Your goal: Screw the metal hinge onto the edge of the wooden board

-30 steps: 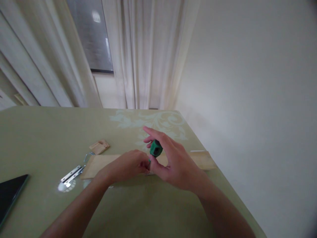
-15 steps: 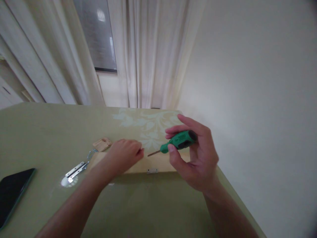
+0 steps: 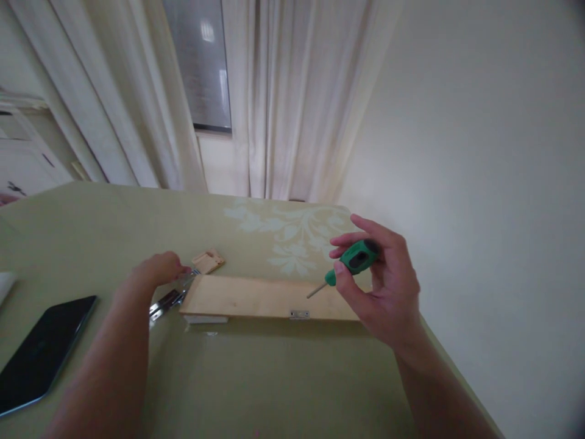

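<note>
At the board's point(image 3: 256, 296) six o'clock, plate point(image 3: 300, 314) placed, nine-o'clock fittings point(image 3: 165, 302) unattached; right hand point(image 3: 390, 289) half-curled round screwdriver point(image 3: 359, 258), left hand point(image 3: 158, 269) curled, hold unclear.

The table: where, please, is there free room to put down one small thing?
Two patches of the table look bare: one between the left forearm, right forearm and wooden board; one between the left hand and the curtains. Crowded: the board's left end, with metal pieces and a small wooden piece.

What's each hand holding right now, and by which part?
Right hand: the screwdriver, by its green handle. Left hand: can't tell; it is close to the metal pieces, but any grip is unclear.
</note>
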A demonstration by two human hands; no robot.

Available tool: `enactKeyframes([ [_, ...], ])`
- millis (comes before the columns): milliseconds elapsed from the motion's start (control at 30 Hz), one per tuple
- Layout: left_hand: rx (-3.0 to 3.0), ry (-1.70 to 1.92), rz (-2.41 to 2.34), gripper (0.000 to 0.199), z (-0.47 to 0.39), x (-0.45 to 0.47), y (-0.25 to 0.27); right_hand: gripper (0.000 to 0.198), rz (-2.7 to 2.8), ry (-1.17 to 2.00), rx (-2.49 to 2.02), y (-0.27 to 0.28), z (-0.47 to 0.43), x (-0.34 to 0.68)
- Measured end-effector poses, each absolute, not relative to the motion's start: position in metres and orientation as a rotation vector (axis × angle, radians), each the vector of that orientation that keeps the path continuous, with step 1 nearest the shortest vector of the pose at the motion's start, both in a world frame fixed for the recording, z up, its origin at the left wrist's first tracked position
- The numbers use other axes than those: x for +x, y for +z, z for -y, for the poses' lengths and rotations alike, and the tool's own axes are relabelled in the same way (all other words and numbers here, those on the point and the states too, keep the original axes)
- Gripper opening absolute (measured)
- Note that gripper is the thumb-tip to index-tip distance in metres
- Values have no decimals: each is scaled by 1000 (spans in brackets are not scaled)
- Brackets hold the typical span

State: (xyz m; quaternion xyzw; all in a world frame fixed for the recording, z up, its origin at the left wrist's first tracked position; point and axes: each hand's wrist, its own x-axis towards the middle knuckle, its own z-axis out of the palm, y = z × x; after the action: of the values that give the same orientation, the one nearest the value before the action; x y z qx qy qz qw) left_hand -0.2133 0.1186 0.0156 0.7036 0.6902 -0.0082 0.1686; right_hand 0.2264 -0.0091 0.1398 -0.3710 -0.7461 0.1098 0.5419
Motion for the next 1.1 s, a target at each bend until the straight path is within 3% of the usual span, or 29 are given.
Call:
enactKeyframes([
  [233, 1990, -11, -2034, 31, -114, -184, 58, 60, 1915, 255, -986, 142, 10, 227],
  [333, 2223, 502, -1907, 34, -89, -124, 94, 58, 2004, 266, -1044, 143, 10, 228],
  [433, 2252, 786, -1262, 36, -56, -47, 112, 60, 2090, 312, -1073, 144, 8, 229],
  [500, 2228, 729, -898, 34, -39, -5, 110, 61, 2115, 344, -1073, 143, 7, 230],
  [600, 2124, 711, -710, 29, -28, 26, 96, 62, 2121, 365, -1055, 143, 6, 231],
  [1100, 2157, 582, -789, 27, -29, 17, 96, 59, 2186, 394, -992, 140, 3, 225],
])
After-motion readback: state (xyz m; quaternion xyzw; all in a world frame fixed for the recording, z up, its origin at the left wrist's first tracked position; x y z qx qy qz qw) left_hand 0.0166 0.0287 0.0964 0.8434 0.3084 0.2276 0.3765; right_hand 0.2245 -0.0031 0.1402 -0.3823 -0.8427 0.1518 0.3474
